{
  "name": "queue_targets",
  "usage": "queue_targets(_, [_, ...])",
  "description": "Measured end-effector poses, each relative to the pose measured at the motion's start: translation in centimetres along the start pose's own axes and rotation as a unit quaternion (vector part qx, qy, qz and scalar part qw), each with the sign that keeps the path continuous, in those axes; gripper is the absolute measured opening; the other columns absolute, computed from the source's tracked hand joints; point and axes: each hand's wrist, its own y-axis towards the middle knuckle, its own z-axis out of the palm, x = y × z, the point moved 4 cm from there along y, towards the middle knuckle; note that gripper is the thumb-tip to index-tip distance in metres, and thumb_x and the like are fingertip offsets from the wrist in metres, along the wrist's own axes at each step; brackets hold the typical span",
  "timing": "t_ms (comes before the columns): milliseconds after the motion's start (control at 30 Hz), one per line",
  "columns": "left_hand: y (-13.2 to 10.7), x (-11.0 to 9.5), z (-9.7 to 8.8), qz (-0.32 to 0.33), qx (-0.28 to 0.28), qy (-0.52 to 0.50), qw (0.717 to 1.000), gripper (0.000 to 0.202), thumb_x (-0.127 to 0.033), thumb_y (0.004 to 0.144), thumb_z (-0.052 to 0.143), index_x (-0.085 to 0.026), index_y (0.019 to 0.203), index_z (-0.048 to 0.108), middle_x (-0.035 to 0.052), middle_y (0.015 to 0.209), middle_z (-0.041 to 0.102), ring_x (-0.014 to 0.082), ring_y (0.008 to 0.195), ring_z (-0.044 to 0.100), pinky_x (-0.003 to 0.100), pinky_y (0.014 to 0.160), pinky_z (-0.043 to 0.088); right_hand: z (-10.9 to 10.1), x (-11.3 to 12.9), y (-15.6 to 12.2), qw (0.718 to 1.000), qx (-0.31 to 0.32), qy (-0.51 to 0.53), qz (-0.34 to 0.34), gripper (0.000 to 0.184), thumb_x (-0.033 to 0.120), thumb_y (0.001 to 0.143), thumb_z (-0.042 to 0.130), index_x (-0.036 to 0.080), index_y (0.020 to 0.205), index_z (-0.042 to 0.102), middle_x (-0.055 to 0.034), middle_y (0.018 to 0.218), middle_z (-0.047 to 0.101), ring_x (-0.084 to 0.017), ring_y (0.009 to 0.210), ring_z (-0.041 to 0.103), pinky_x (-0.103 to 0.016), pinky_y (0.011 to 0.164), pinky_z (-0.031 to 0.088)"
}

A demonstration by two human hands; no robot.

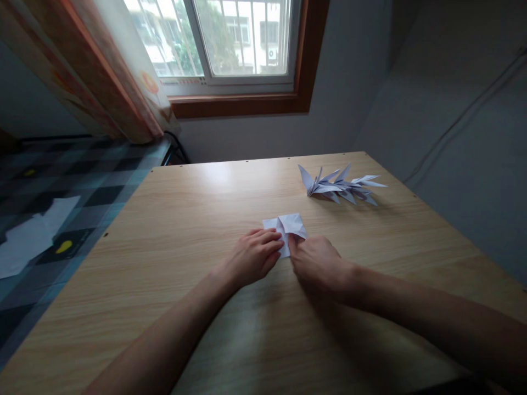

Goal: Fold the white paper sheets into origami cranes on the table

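A small folded sheet of white paper lies on the wooden tabletop, with creases and a raised flap on its right half. My left hand rests over its left edge, fingers together and thumb close below, holding the paper against the table. From the right, my right hand has a finger at the opening under the flap, the other fingers curled in. The fingertips of both hands partly cover the near side of the paper.
Behind and to the right lies a row of joined, pointed folded-paper pieces. The light wooden table ends at a wall under a window. At left, torn white paper lies on a checkered cloth beside a curtain.
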Motion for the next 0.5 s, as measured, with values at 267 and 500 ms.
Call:
queue_targets(267, [-0.1, -0.2, -0.2, -0.006, 0.007, -0.006, 1.000, 0.025, -0.024, 0.094, 0.049, -0.020, 0.108, 0.069, 0.0070, 0.121, 0.069, 0.0219, 0.113, 0.064, 0.040, 0.103, 0.047, -0.5, -0.1, 0.0, 0.996, 0.027, -0.068, 0.044, 0.044, 0.006, 0.091, 0.037, 0.002, 0.134, 0.048, -0.0273, 0.113, 0.066, -0.026, 0.075, 0.072, -0.030, 0.054, 0.049])
queue_targets(500, [-0.4, 0.6, -0.1, -0.020, 0.016, -0.029, 0.999, 0.025, -0.022, 0.093, 0.048, -0.022, 0.108, 0.069, 0.0060, 0.125, 0.068, 0.0215, 0.120, 0.061, 0.042, 0.108, 0.042, -1.9, -2.5, -0.5, 0.992, -0.029, -0.075, -0.099, 0.023, 0.011, 0.091, 0.048, 0.013, 0.108, 0.065, -0.0148, 0.094, 0.072, -0.026, 0.077, 0.069, -0.031, 0.060, 0.046])
